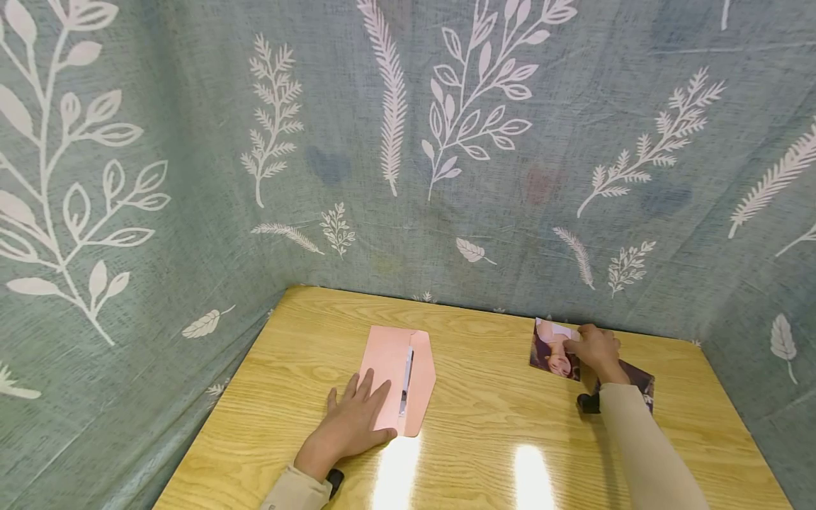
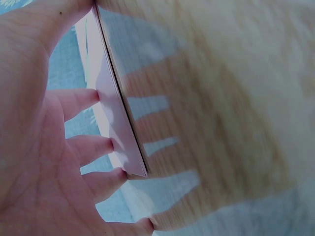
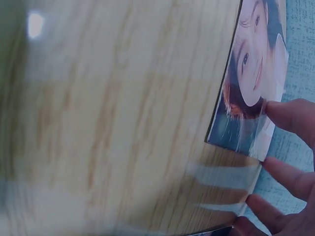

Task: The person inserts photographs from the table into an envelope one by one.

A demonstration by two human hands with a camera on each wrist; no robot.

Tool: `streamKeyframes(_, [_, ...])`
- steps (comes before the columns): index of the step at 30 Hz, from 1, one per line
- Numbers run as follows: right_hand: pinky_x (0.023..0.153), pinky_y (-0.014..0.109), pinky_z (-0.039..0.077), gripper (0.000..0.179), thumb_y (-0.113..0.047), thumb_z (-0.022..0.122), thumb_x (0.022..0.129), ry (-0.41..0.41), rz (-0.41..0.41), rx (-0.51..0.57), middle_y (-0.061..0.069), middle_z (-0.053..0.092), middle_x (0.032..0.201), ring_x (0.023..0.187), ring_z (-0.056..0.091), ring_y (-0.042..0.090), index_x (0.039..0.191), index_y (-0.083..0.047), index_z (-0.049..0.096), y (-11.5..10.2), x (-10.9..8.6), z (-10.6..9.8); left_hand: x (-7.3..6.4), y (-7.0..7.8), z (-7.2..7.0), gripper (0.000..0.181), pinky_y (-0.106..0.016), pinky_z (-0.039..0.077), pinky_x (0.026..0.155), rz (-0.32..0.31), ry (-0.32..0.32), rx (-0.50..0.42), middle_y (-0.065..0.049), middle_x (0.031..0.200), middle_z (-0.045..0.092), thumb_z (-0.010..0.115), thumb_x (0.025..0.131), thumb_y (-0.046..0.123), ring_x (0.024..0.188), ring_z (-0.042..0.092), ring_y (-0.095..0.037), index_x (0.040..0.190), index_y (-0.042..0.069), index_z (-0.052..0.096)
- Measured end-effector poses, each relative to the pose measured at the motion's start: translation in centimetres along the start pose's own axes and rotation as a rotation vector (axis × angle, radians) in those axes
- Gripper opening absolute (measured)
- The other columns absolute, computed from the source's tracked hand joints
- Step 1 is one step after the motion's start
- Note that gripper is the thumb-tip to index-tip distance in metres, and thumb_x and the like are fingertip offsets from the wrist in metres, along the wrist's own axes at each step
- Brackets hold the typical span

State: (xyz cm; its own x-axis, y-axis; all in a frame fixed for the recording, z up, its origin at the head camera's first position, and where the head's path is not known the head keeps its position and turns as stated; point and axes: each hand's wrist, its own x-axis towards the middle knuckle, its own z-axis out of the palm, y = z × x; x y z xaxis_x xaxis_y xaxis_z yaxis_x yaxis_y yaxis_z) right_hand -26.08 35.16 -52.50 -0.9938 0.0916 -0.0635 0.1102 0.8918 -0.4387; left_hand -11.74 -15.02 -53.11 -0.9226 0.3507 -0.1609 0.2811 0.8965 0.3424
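Right hand (image 1: 599, 350) is sitting at the photo print's three o'clock side; thumb is touching the photo print (image 1: 543, 356), a neighbouring fingertip is touching its corner in the right wrist view. Right fingers are spreading apart; no firm clamp showing. Photo print is lying face up on the surface (image 1: 484, 404), between two and three o'clock from the pink envelope (image 1: 384, 354), near the curtain (image 1: 408, 219). Second photo (image 1: 642, 386) is lying between three and four o'clock from the first, partly hiding under the right forearm.

Left hand (image 1: 352, 421) is resting at the envelope's eight o'clock side, fingers apart, not clamping; little finger is touching the surface, off the envelope. Flap (image 1: 423, 382) is pointing to three o'clock; a pale and dark strip (image 1: 406, 382) is showing in the opening, can't tell what.

Step in hand seems to be getting a hold on the photo print. Doing it well: thumb should be holding the nine o'clock side of the grip lightly while fingers are working under the edge, rims only. Pressing hard would probably be smudging or bending the glossy face. Left hand should be keeping the envelope steady.
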Motion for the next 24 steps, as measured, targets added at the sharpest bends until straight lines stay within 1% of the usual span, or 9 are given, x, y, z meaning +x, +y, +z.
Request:
streamKeyframes(5, [0.094,0.070,0.027,0.065,-0.029,0.065,0.091,-0.011,0.050,0.046,0.043,0.042,0.129,0.119,0.029,0.065,0.132,0.018,0.045,-0.2,0.0,-0.1,0.0,0.0,-0.1,0.088,-0.079,0.013,0.103,-0.001,0.003,-0.009,-0.019,0.164,0.015,0.064,0.089,0.063,0.148,0.012,-0.046,0.158,0.020,0.033])
streamKeyframes(9, [0.092,0.069,0.029,0.065,-0.028,0.066,0.089,0.013,0.103,0.078,0.042,0.042,0.126,0.115,0.031,0.065,0.132,0.016,0.044,-0.4,0.1,-0.1,0.0,0.0,-0.2,0.088,-0.079,0.013,0.104,-0.003,-0.001,-0.015,-0.019,0.164,0.014,0.064,0.089,0.063,0.148,0.011,-0.046,0.159,0.020,0.032])
streamKeyframes(11, [0.089,0.069,0.030,0.062,-0.027,0.066,0.089,0.037,0.129,0.071,0.041,0.045,0.124,0.113,0.034,0.065,0.132,0.013,0.046,-0.5,0.1,-0.2,0.0,0.1,-0.3,0.088,-0.079,0.013,0.104,-0.003,-0.003,-0.013,-0.018,0.165,0.014,0.064,0.089,0.063,0.148,0.011,-0.046,0.159,0.021,0.032])
streamKeyframes(14, [0.086,0.069,0.032,0.052,-0.023,0.063,0.089,0.098,0.156,0.072,0.039,0.048,0.122,0.111,0.037,0.063,0.128,0.008,0.052,-0.6,0.1,-0.2,0.0,0.1,-0.3,0.088,-0.079,0.013,0.104,-0.004,-0.003,-0.013,-0.018,0.164,0.014,0.065,0.089,0.063,0.148,0.011,-0.046,0.159,0.021,0.033])
streamKeyframes(16, [0.086,0.068,0.033,0.044,-0.019,0.061,0.089,0.154,0.142,0.105,0.038,0.052,0.122,0.110,0.040,0.062,0.124,0.007,0.056,-0.7,0.0,-0.2,0.0,0.1,-0.3,0.088,-0.079,0.013,0.104,-0.002,0.001,-0.014,-0.019,0.164,0.015,0.065,0.089,0.063,0.148,0.012,-0.046,0.158,0.020,0.033])
streamKeyframes(17, [0.086,0.067,0.034,0.041,-0.017,0.060,0.089,0.178,0.131,0.142,0.038,0.053,0.121,0.109,0.042,0.060,0.121,0.008,0.057,-0.8,-0.1,-0.2,-0.1,0.2,-0.3,0.088,-0.079,0.013,0.104,-0.001,0.003,-0.017,-0.019,0.164,0.015,0.065,0.089,0.063,0.148,0.012,-0.047,0.158,0.020,0.033])
streamKeyframes(20, [0.082,0.054,0.042,0.032,-0.012,0.059,0.091,0.232,0.105,0.264,0.034,0.059,0.113,0.100,0.052,0.050,0.115,0.009,0.058,-1.1,-0.5,-0.2,-0.1,0.2,-0.3,0.088,-0.079,0.012,0.104,0.000,0.004,-0.016,-0.019,0.164,0.014,0.065,0.089,0.062,0.148,0.012,-0.047,0.158,0.020,0.033])
streamKeyframes(22, [0.075,0.039,0.047,0.030,-0.009,0.061,0.092,0.246,0.109,0.364,0.031,0.061,0.108,0.090,0.059,0.036,0.113,0.011,0.057,-1.3,-0.8,-0.3,-0.2,0.1,-0.3,0.088,-0.079,0.012,0.104,-0.001,0.002,-0.018,-0.019,0.164,0.014,0.065,0.089,0.062,0.148,0.012,-0.047,0.158,0.020,0.033])
streamKeyframes(24, [0.066,0.030,0.048,0.030,-0.007,0.061,0.093,0.235,0.134,0.489,0.028,0.062,0.103,0.080,0.059,0.024,0.115,0.012,0.056,-1.5,-1.1,-0.4,-0.2,0.1,-0.2,0.088,-0.079,0.012,0.104,-0.002,-0.001,-0.020,-0.019,0.164,0.014,0.065,0.089,0.062,0.148,0.012,-0.047,0.158,0.020,0.033])
